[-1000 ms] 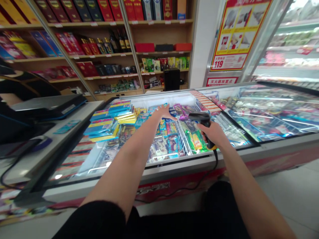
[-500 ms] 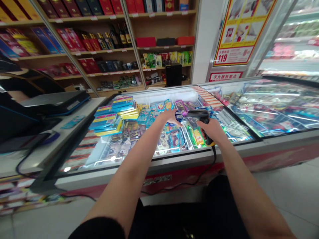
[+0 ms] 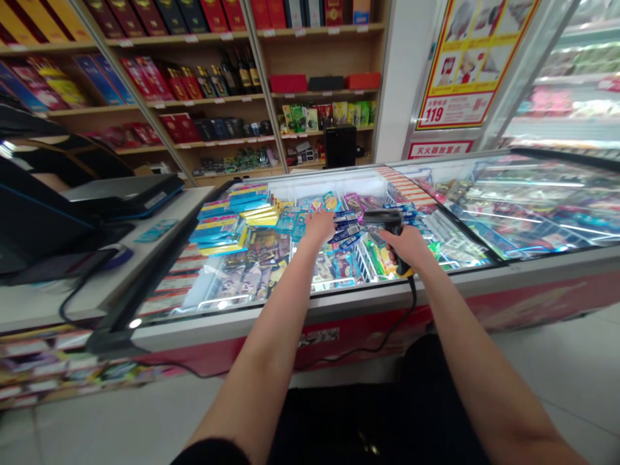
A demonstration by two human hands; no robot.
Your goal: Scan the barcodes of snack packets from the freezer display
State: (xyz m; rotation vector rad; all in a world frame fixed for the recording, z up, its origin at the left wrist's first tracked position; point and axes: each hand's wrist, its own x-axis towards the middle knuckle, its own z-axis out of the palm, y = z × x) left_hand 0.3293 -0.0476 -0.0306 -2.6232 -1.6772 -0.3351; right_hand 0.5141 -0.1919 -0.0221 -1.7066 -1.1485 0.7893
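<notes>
Black plastic with yellow trim, the corded, pistol-shaped scanner (image 3: 387, 218) sits in my right hand (image 3: 408, 247), fingers curled round its handle, its head pointing left toward the shiny dark-blue packets (image 3: 346, 228). My left hand (image 3: 320, 227) is at those packets' left end, over the long grey-rimmed freezer (image 3: 363, 298); whether it grips one, I cannot tell.

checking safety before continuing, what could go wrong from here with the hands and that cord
The thin black cable hanging from the black-and-yellow pistol-shaped scanner in the right hand could snag, since it trails loosely down the red-fronted freezer. The shiny dark blue packets by the left hand overlap and might slide if nudged.
</notes>
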